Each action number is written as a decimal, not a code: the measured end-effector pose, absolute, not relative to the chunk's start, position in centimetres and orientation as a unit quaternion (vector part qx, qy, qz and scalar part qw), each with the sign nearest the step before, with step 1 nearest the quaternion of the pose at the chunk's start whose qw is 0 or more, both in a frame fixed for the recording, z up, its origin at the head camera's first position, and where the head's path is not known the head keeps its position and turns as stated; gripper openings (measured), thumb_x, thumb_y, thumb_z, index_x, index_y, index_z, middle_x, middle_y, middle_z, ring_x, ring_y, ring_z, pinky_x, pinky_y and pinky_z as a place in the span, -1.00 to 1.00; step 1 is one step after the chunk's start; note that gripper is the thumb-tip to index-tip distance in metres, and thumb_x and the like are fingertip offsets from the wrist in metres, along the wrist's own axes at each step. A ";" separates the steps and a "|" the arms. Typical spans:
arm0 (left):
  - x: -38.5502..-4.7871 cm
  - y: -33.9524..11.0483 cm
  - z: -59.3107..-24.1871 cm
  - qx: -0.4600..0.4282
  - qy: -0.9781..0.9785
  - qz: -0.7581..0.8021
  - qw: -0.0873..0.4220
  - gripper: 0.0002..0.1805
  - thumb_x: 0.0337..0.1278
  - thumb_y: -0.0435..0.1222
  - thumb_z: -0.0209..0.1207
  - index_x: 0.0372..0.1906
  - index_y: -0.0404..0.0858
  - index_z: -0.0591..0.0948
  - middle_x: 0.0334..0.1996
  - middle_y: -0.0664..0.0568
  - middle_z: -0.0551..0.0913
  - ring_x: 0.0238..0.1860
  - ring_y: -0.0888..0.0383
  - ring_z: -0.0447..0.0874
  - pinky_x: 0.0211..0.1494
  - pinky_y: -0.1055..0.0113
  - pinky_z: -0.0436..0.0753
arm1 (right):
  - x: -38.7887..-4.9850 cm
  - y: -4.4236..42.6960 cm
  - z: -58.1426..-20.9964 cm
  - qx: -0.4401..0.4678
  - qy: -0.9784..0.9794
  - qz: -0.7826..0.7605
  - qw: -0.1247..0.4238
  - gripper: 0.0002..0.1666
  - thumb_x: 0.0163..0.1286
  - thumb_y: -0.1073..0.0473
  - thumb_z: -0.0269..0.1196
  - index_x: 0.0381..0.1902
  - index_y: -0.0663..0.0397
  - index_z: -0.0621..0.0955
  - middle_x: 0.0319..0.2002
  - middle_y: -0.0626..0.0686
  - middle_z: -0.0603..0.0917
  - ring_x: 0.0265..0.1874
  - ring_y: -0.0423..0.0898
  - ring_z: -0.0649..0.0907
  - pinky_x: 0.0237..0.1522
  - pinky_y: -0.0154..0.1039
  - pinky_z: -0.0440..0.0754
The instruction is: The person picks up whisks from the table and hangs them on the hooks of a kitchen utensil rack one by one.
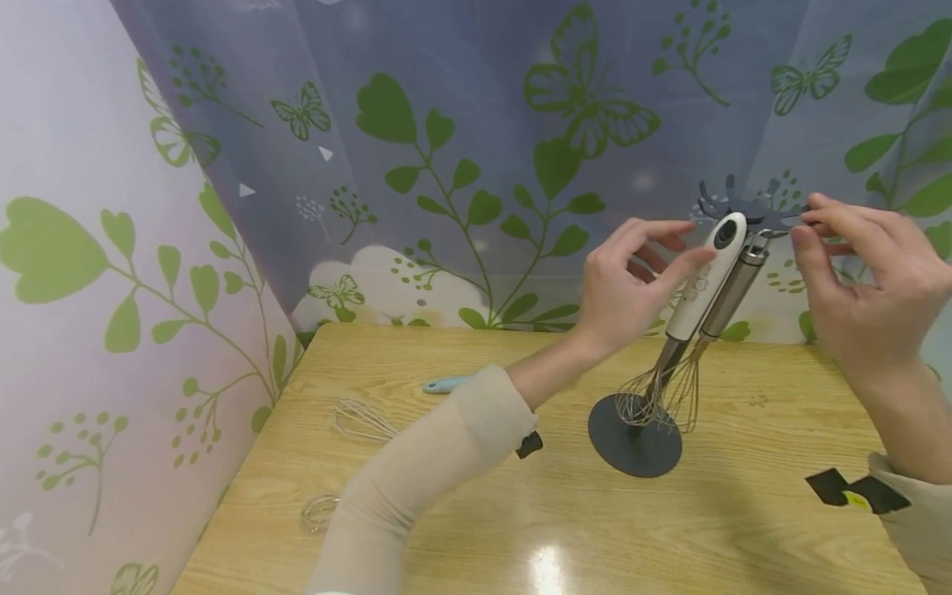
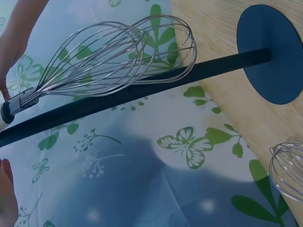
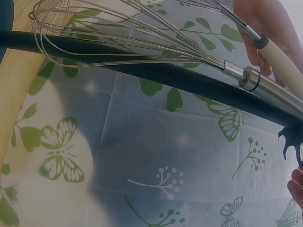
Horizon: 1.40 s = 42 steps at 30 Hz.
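Observation:
A dark utensil stand [image 1: 632, 454] with a round base and curved hooks rises from the table's right half. From it hang a whisk with a white handle [image 1: 697, 302] and, beside it, a whisk with a brushed-metal handle [image 1: 732, 296]. My left hand [image 1: 628, 277] is at the white handle, thumb against its side, the other fingers extended and loosely bent. On the other side, my right hand [image 1: 870, 281] pinches a hook's outer end between thumb and fingers. Wire loops of both whisks [image 2: 118, 61] overlap in front of the pole [image 3: 156, 78].
On the wooden table [image 1: 476, 529] lie a wire whisk [image 1: 364, 420], a light-blue handle [image 1: 446, 384] and another whisk's wire loops [image 1: 320, 512], partly hidden by my left sleeve [image 1: 431, 463]. A patterned curtain [image 1: 476, 190] stands behind the table; another patterned wall is at left.

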<state>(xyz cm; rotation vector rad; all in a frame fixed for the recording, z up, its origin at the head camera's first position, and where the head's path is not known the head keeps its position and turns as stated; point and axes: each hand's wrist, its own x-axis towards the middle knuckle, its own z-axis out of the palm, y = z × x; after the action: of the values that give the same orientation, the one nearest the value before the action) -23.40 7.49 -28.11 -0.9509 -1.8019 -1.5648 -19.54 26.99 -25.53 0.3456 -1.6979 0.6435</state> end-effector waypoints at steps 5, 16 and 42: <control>-23.7 7.4 -27.8 -0.356 -0.673 -0.581 0.288 -0.62 0.23 -0.36 0.44 0.12 -0.39 0.70 -0.16 -0.16 0.78 -0.36 0.25 0.71 -0.21 0.63 0.69 | -19.6 26.7 -25.5 0.149 -0.725 0.286 0.608 -0.74 0.43 0.21 0.40 -0.05 0.30 0.81 -0.20 0.45 0.80 -0.11 -0.21 0.79 0.01 -0.83 0.43; -24.6 7.6 -27.0 -0.357 -0.676 -0.574 0.295 -0.65 0.32 -0.35 0.38 0.14 -0.39 0.69 -0.13 -0.15 0.78 -0.33 0.18 0.72 -0.20 0.65 0.66 | -19.6 26.7 -25.5 0.144 -0.728 0.283 0.608 -0.73 0.44 0.20 0.40 -0.04 0.29 0.81 -0.19 0.43 0.81 -0.14 -0.08 0.81 0.01 -0.83 0.42; -25.1 8.2 -26.1 -0.371 -0.699 -0.541 0.283 -0.81 0.45 -0.32 0.28 0.03 -0.31 0.74 -0.13 -0.06 0.76 -0.36 0.32 0.67 -0.22 0.69 0.64 | -19.6 27.3 -25.5 0.151 -0.738 0.271 0.599 -0.70 0.46 0.16 0.40 -0.02 0.30 0.80 -0.17 0.45 0.79 -0.12 0.04 0.82 0.04 -0.83 0.40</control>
<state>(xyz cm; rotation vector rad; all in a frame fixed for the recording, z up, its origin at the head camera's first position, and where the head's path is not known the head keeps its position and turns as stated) -25.07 8.23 -26.14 -0.9941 -1.8724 -1.4480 -19.63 27.33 -25.46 0.3497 -1.7119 0.6274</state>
